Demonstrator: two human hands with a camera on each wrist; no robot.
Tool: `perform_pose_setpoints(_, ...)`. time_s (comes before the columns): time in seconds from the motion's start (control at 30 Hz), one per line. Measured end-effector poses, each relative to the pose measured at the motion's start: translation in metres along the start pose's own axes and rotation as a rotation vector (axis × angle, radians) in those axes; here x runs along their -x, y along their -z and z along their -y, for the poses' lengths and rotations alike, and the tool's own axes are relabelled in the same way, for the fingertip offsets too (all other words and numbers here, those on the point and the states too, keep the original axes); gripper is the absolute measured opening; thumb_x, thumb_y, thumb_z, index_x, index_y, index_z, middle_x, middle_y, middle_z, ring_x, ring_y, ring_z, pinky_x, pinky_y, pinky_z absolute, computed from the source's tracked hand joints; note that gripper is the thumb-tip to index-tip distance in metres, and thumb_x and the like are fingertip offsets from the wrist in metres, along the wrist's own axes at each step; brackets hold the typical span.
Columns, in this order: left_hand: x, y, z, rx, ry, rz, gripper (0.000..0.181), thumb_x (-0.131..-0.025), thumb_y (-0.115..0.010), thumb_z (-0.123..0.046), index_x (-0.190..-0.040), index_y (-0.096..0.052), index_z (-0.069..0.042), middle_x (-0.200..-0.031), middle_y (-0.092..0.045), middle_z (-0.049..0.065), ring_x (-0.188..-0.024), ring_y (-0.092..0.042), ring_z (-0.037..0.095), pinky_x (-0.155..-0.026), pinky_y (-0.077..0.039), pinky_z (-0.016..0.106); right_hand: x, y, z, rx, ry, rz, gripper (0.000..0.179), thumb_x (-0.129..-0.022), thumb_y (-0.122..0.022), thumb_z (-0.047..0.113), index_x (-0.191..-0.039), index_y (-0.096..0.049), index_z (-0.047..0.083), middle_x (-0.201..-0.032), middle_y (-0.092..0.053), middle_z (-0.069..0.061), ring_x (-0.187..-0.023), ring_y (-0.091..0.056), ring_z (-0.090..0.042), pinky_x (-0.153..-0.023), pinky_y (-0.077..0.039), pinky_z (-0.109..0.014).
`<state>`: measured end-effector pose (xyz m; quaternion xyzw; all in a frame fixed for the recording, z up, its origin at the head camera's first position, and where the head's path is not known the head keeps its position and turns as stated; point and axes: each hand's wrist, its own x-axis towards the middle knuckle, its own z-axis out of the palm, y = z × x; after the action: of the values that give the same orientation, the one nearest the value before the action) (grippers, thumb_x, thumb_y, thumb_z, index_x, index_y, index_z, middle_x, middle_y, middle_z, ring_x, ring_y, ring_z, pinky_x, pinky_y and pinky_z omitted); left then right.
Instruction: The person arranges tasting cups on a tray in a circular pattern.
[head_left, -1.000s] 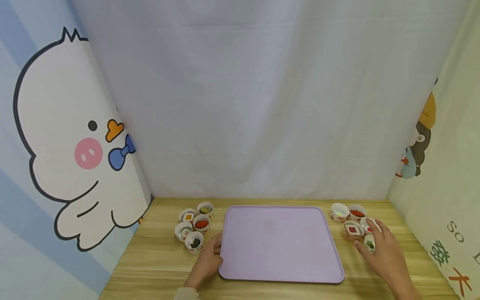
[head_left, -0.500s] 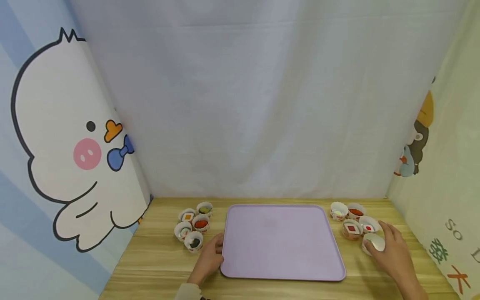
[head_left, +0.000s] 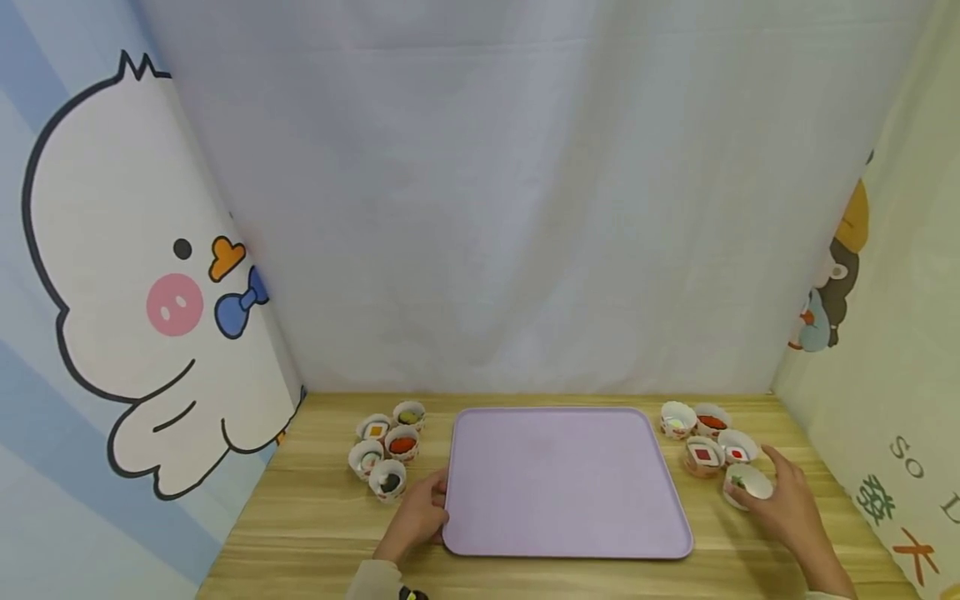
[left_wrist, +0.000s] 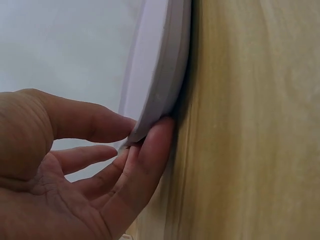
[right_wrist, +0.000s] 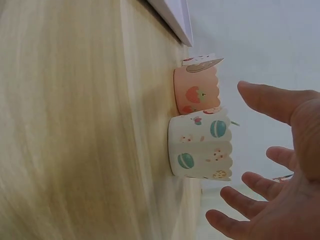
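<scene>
My left hand (head_left: 416, 515) pinches the left edge of a flat lilac tray (head_left: 566, 483). In the left wrist view the thumb lies at the rim of the tray (left_wrist: 162, 75) and the fingertips reach beneath it. On the right, my right hand (head_left: 787, 504) is spread at the nearest white paper baking cup (head_left: 750, 483), which has a green piece inside. The right wrist view shows this paper cup (right_wrist: 200, 145), printed with teal balls, standing upright; thumb and fingers are apart from it, with nothing held.
Several paper cups, including one with a red filling (head_left: 711, 422) and a peach one (head_left: 703, 458), stand close behind the nearest cup. Another cluster, one cup with a dark filling (head_left: 387, 482), stands left of the tray. A pale curtain (head_left: 525, 250) hangs behind the wooden table (head_left: 300, 542).
My right hand has shifted to the right, uncovering the two cups it partly hid. My left hand stays at the tray's edge, and the tray sits very slightly further right.
</scene>
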<state>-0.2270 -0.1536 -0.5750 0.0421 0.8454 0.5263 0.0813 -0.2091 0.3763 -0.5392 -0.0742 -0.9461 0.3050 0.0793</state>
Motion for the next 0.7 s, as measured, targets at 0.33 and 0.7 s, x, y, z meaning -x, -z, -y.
perform_pose_setpoints(0.33, -0.003, -0.001, 0.003, 0.054, 0.04, 0.005, 0.075, -0.067, -0.051, 0.015, -0.141, -0.045, 0.007, -0.11, -0.062, 0.021, -0.087, -0.063, 0.022, -0.047, -0.056, 0.035, -0.005, -0.006, -0.012, -0.031, -0.014, 0.06, 0.098, -0.083, -0.075, 0.032, -0.146, -0.019, -0.016, -0.135, -0.029, -0.049, -0.12, -0.035, -0.061, -0.097, -0.034, -0.073)
perform_pose_setpoints(0.7, -0.005, 0.001, 0.01, 0.088, 0.039, 0.007, 0.073, -0.068, -0.054, 0.012, -0.14, -0.045, 0.008, -0.111, -0.058, 0.02, -0.087, -0.062, 0.02, -0.045, -0.055, 0.035, -0.007, -0.01, -0.018, -0.06, -0.037, 0.081, 0.094, -0.081, -0.077, 0.024, -0.145, -0.02, -0.015, -0.136, -0.034, -0.044, -0.123, -0.035, -0.06, -0.099, -0.033, -0.069)
